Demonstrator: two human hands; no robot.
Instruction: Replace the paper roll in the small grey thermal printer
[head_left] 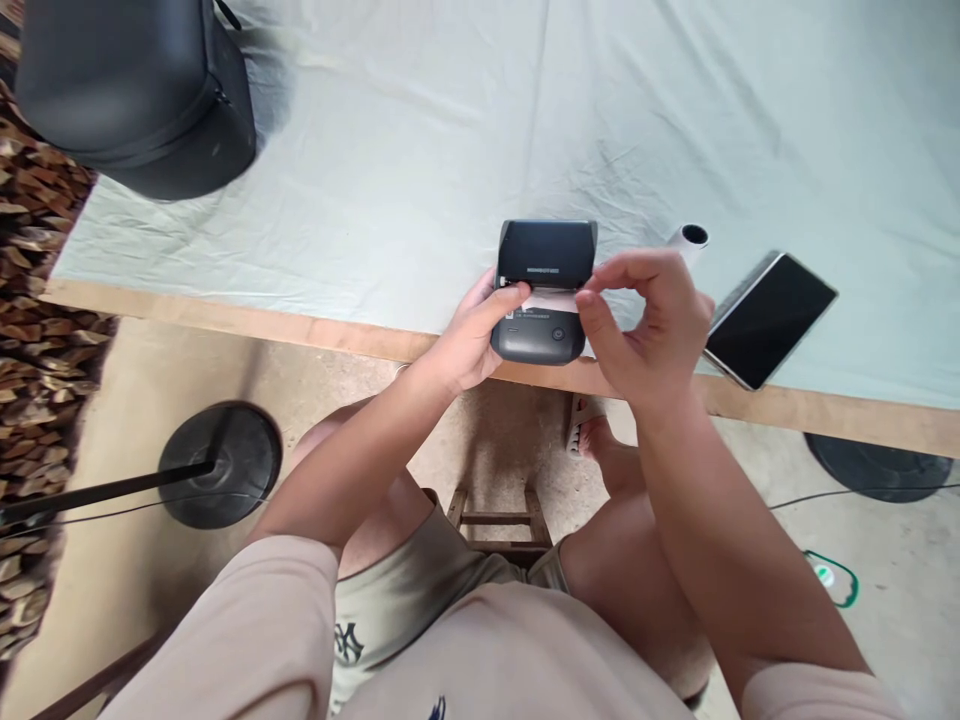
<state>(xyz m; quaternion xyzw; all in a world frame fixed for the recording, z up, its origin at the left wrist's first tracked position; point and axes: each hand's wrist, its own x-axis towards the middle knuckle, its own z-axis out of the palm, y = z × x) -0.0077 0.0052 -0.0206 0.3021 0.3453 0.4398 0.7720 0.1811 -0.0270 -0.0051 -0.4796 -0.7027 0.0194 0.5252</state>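
Right in the middle of the frame, both hands, left hand (472, 335) and right hand (645, 325), pinch the white paper strip (551, 300) on the small black plastic printer (544, 285) at the counter (375, 340) edge.

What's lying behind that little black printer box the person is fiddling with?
Behind the printer only bare pale cloth shows. A white roll lies back to its right. The right hand hides the ground between them; the left hand steadies it.

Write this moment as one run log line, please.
left hand: steadies thermal printer | right hand: pinches paper strip | nearby: phone
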